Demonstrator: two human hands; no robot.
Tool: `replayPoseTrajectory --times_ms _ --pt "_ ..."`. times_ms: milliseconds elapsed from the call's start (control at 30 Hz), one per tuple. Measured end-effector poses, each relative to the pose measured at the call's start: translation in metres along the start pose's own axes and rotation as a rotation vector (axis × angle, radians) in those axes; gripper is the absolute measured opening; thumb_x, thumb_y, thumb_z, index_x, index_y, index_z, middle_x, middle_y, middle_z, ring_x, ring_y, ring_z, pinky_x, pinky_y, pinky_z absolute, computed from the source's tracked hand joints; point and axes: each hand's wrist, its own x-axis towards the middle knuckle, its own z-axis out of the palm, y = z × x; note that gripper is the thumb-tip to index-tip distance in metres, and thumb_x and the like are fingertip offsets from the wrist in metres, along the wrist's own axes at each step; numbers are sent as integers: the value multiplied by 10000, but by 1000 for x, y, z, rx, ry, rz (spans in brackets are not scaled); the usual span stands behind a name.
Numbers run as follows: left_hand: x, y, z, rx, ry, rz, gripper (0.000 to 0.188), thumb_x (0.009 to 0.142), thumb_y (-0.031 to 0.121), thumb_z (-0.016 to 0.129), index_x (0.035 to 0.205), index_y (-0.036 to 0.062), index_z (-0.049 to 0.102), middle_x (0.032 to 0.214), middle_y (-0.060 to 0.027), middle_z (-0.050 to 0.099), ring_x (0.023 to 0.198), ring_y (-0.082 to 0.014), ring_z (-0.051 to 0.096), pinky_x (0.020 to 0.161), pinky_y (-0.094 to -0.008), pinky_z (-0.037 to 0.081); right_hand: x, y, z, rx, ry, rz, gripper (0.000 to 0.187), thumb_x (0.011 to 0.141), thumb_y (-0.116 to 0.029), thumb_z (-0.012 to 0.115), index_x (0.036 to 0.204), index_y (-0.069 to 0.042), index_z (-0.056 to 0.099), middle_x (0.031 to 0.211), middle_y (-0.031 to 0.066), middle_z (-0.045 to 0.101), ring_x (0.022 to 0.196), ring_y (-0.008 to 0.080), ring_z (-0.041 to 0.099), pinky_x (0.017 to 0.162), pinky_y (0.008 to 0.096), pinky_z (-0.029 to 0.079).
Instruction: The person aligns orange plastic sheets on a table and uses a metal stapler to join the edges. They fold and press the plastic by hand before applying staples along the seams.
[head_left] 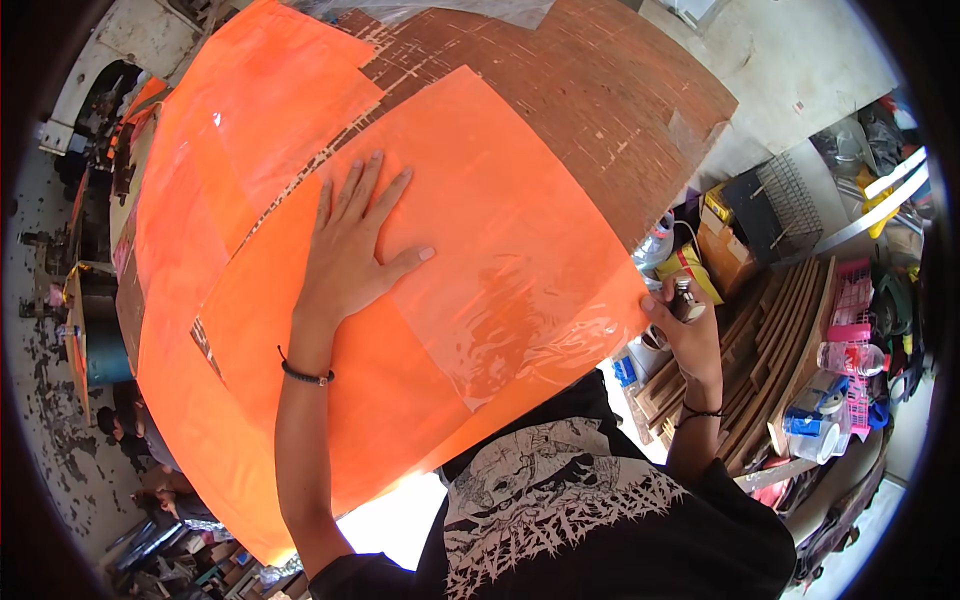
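A glossy, translucent orange sheet lies over a larger orange sheet on the worn brown board. My left hand rests flat near the translucent sheet's left edge, fingers spread and thumb out. At that sheet's right corner, my right hand is closed around a small shiny metal tool; its exact kind is hard to make out. The right fingertips are at the sheet's edge. Ripples and reflections show on the sheet's near part. Another orange sheet covers the board's far left.
Curved wooden strips are stacked at the right, near my right forearm. Beyond them are a cardboard box, a wire rack, a plastic bottle and a pink basket. Clear plastic film lies at the far edge.
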Motion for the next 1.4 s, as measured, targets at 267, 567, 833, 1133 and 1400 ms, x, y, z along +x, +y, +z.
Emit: replayPoseTrajectory --times_ms 267,567,833,1133,1400 --pt "3 -1 -1 15 -18 21 799 795 527 617 1459 198 319 1555 -65 175 1439 -254 119 1174 -457 61 -3 -9 -3 -8 -53 -3 252 841 -68 704 834 -74 452 766 47 620 672 74 606 571 199 440" --pt "2 1 6 -17 22 -1 795 767 542 653 1438 228 364 1540 -80 221 1429 -254 164 1174 -444 73 -7 -6 -12 26 -79 66 274 823 -76 728 845 -64 455 764 51 620 682 128 658 553 210 450" --pt "-1 -3 5 -3 36 17 775 786 521 643 1436 199 369 1538 -89 227 1428 -256 172 1170 -448 76 -6 0 -10 22 -108 51 278 824 -95 730 864 -83 456 766 49 636 673 120 657 512 198 417" --pt "-79 82 -46 -509 34 -42 261 803 252 713 986 82 637 990 -111 642 953 -306 607 854 -416 472 -3 -6 -5 14 -103 24 261 836 -53 683 873 -108 430 721 35 598 593 75 551 503 198 362" --pt "-155 207 86 -1548 -466 -256 385 845 327 680 1048 13 590 963 -90 604 813 -182 565 747 -322 472 -2 -5 -3 118 -122 -5 253 838 -33 669 868 -113 431 692 54 598 563 78 513 493 202 362"
